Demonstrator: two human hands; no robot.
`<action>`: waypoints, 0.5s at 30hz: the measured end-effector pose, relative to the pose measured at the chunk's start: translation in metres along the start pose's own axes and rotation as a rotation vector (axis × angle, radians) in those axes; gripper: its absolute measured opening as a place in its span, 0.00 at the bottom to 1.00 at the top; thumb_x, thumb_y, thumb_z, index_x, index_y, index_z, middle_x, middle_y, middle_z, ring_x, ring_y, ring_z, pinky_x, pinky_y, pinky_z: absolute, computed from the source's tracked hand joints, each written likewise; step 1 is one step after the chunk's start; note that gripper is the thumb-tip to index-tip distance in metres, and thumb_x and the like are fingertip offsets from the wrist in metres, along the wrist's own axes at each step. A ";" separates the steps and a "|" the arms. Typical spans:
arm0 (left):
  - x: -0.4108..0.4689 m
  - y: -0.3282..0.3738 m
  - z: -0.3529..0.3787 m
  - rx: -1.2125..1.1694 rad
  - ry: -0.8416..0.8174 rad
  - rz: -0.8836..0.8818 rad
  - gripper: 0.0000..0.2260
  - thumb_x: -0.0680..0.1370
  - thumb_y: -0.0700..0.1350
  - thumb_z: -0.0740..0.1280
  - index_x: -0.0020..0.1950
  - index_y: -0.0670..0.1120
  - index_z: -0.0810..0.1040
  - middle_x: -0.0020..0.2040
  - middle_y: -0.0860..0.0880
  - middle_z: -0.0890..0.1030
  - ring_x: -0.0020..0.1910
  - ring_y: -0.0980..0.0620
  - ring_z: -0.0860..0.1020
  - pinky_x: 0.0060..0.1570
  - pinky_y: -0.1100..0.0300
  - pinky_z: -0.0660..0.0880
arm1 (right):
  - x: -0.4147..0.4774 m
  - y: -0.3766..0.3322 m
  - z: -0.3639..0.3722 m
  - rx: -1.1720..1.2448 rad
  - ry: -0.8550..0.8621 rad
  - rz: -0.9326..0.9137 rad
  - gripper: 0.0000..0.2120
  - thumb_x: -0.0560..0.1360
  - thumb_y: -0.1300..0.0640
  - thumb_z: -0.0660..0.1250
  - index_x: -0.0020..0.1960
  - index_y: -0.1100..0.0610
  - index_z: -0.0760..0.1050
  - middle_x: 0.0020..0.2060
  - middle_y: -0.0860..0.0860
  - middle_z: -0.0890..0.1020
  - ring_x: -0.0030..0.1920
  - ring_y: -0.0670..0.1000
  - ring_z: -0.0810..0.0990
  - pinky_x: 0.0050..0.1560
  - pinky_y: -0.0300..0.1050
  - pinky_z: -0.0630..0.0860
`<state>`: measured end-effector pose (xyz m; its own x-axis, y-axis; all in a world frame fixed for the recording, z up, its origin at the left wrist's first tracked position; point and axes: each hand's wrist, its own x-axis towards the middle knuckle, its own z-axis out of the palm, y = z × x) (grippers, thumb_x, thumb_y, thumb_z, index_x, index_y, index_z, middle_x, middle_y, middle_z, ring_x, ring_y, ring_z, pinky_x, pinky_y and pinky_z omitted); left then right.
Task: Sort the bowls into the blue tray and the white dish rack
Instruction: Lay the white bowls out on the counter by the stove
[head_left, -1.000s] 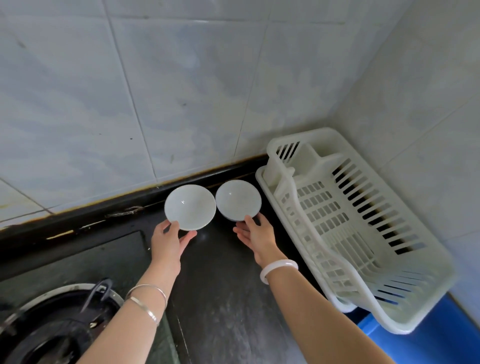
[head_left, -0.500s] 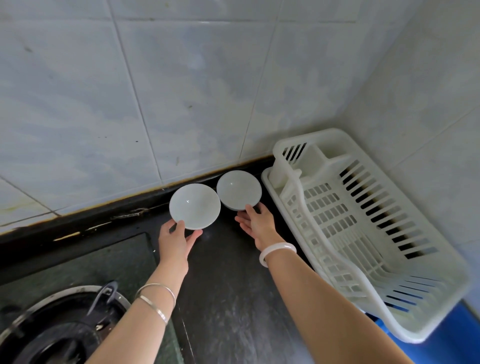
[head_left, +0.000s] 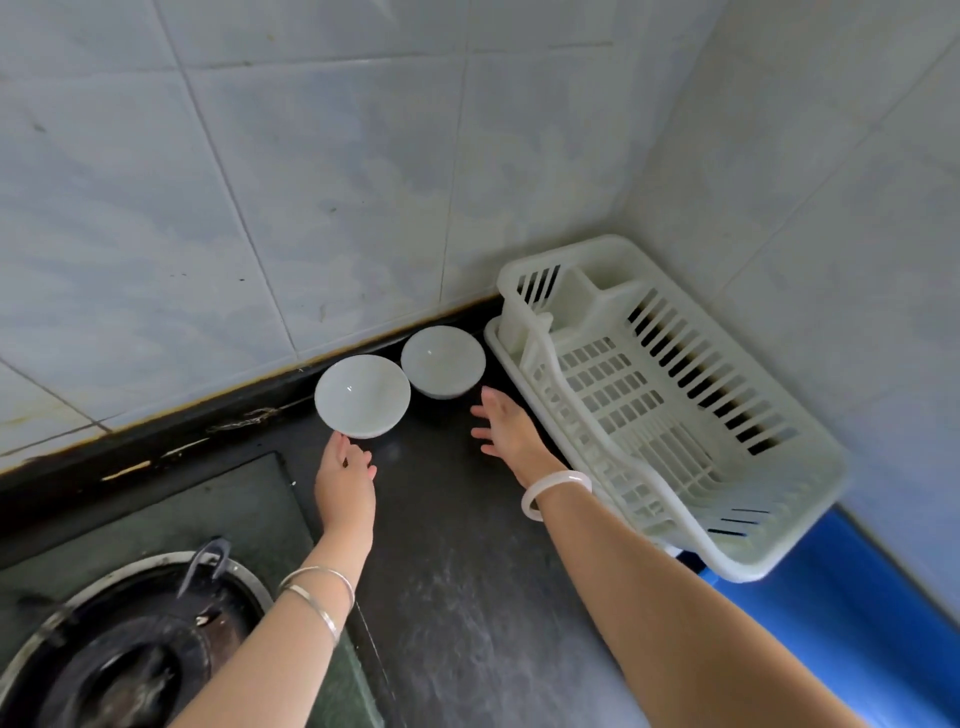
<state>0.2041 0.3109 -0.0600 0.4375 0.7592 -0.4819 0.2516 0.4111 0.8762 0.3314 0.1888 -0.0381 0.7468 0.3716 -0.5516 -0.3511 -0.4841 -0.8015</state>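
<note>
**Two white bowls by the wall, both hands close**

Two white bowls side by side on the dark bench (head_left: 467, 597), right up near the tiled wall (head_left: 311, 182). Left bowl (head_left: 362, 395) and right bowl (head_left: 442, 361) both right way up, rims very close, hard to tell if touching.

Left hand (head_left: 345, 480) just below the left bowl, fingertips (head_left: 343, 448) at its near edge. Cannot tell if gripping the bowl or only touching it. Two thin silver bangles (head_left: 319, 597) on that wrist.

Right hand (head_left: 506, 428) open, fingers spread, holding nothing. Near the right bowl but apart from it, between the bowl and the rack. A pale bangle (head_left: 555, 492) on that wrist.

White dish rack (head_left: 670, 400) to the right, pushed into the corner of the two walls, with nothing seen inside. A taller slotted box at its far end. Far end just beside the right bowl.

Blue tray (head_left: 841, 613) under and past the near end of the rack, only partly in view.

Gas stove burner (head_left: 124, 649) low on the left, well apart from the bowls.
</note>
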 end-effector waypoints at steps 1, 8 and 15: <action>-0.008 -0.004 -0.001 0.059 -0.026 0.007 0.19 0.82 0.42 0.54 0.72 0.43 0.64 0.70 0.44 0.70 0.63 0.45 0.75 0.64 0.51 0.71 | -0.009 0.003 -0.006 -0.029 0.010 -0.018 0.21 0.81 0.46 0.52 0.73 0.51 0.62 0.66 0.51 0.74 0.54 0.50 0.77 0.56 0.47 0.74; -0.102 -0.039 0.013 0.410 -0.412 0.032 0.10 0.79 0.41 0.56 0.52 0.46 0.77 0.54 0.44 0.80 0.48 0.48 0.79 0.53 0.56 0.76 | -0.113 0.057 -0.062 -0.110 0.081 -0.109 0.13 0.82 0.50 0.52 0.57 0.50 0.74 0.50 0.47 0.80 0.46 0.47 0.81 0.47 0.41 0.76; -0.221 -0.095 0.028 0.776 -0.824 0.214 0.11 0.79 0.44 0.59 0.52 0.48 0.80 0.49 0.50 0.83 0.47 0.51 0.80 0.53 0.56 0.76 | -0.254 0.147 -0.138 -0.285 0.369 -0.089 0.10 0.80 0.52 0.58 0.48 0.48 0.78 0.38 0.44 0.81 0.36 0.41 0.79 0.37 0.30 0.72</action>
<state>0.1077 0.0897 -0.0367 0.8947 0.0979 -0.4357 0.4426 -0.3242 0.8360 0.1680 -0.0861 0.0165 0.9358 0.1406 -0.3232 -0.1458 -0.6803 -0.7183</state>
